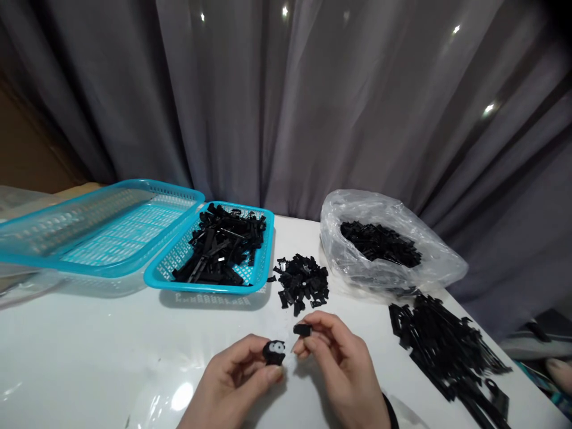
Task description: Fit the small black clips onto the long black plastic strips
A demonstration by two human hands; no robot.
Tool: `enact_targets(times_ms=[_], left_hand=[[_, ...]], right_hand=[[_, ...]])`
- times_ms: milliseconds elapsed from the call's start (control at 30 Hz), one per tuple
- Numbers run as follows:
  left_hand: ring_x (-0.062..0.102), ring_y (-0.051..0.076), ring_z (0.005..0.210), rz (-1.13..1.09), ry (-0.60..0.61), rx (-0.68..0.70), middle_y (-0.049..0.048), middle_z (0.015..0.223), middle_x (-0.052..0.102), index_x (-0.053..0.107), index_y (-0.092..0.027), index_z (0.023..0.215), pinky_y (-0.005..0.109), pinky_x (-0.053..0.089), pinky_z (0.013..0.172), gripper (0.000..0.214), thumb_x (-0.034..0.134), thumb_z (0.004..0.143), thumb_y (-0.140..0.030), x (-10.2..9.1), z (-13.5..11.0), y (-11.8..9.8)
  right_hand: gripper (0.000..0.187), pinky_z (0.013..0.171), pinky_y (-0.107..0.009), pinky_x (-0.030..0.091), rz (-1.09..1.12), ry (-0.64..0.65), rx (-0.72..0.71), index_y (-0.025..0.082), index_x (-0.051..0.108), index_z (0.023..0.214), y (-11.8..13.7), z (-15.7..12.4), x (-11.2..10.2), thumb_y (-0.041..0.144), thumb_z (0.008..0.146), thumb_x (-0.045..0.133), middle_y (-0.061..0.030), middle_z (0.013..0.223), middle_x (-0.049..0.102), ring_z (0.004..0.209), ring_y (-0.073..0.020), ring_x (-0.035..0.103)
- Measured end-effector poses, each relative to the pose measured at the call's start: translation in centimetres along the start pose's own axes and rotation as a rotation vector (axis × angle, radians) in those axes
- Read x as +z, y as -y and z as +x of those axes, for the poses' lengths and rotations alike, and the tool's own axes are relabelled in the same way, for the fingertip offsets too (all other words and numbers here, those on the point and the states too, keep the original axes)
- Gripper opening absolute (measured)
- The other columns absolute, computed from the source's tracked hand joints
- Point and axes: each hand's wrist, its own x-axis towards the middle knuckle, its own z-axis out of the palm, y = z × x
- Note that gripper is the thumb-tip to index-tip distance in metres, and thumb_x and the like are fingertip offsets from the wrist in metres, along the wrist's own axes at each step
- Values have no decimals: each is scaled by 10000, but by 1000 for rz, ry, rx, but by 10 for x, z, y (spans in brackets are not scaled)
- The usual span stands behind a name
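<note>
At six o'clock on the white surface (89, 357), both hands meet over a small assembly. Left hand (232, 381) is closed on a rounded black part (273, 352) with pale markings on its face, pinched between thumb and fingertips. Right hand (339, 363) is closed on a small black clip (302, 329), held at the fingertips just beside and slightly above the rounded part; the two pieces are near but not touching.

Judgement: a clean fit calls for the clip squared to the rounded part's face, with fingertips kept off the mating edges. The left grip partly covers the part, so its alignment cannot be confirmed.

Surroundings: a loose pile of small black pieces (302, 283) lies at twelve o'clock from the hands. At eleven o'clock a small blue basket (263, 262) holds longer black parts, overlapped by a larger blue basket (44, 262) at ten o'clock. A clear plastic bag (438, 256) of black pieces sits at one o'clock; a heap of long black strips (447, 345) lies at three o'clock, close to the right forearm and liable to be brushed.
</note>
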Motion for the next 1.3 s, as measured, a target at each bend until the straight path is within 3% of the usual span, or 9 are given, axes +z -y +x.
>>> enact_targets(times_ms=[200,300,533,733,833,1000,1133,1200,1300], left_hand=[[577,163,771,136,28,65,7,782,656,696,-185,808,222,454,713,114,696,783,-296,-3,-1,1],[605,178,786,188,-7,104,11,794,688,715,-201,821,226,465,735,110,689,784,-302,-2,-3,-2],[642,191,827,241,85,164,21,860,716,719,-217,864,231,498,762,119,659,826,-312,-8,2,4],[624,171,783,255,98,145,13,808,701,713,-207,816,222,481,736,127,658,827,-322,-9,1,7],[602,170,769,223,94,104,17,784,684,711,-190,796,230,472,725,142,665,818,-322,-9,1,9],[567,131,675,103,74,17,-11,697,650,701,-178,742,197,452,640,115,708,772,-290,-6,0,9],[617,144,730,158,67,111,-7,736,699,730,-207,748,190,467,690,85,696,788,-274,-4,-3,2],[638,158,757,227,98,165,2,766,719,736,-212,768,197,477,710,112,671,816,-290,-4,-3,-1],[651,163,760,319,152,228,4,789,729,732,-211,803,200,488,708,156,626,857,-310,-6,-2,-1]], right_hand=[[288,861,-256,537,-105,-2,-93,204,617,1149,-4,-7,7,201,878,519,-71,1072,691,1011,-189,655],[328,866,-277,548,-115,51,-91,209,626,1166,-7,-8,10,184,849,547,-67,1074,694,995,-207,666],[340,876,-259,530,-193,118,-161,242,650,1157,-3,-7,9,173,836,563,-24,1082,694,979,-190,667],[330,752,-251,511,-297,216,-293,279,647,1142,1,-3,5,138,864,536,10,982,713,838,-168,671],[331,799,-254,502,-288,225,-346,254,645,1152,3,-1,2,123,863,548,-2,1012,708,887,-166,667],[346,785,-238,499,-284,317,-247,253,639,1162,9,1,-4,112,863,539,11,996,710,860,-151,670],[343,751,-236,504,-272,292,-195,276,651,1142,4,-1,-3,127,845,566,25,981,714,831,-160,672],[362,757,-242,513,-258,277,-234,287,644,1160,1,-1,-1,122,844,578,24,1004,712,840,-163,676],[379,769,-248,523,-227,244,-433,283,612,1210,-1,0,3,125,866,587,4,1021,711,863,-161,682]])
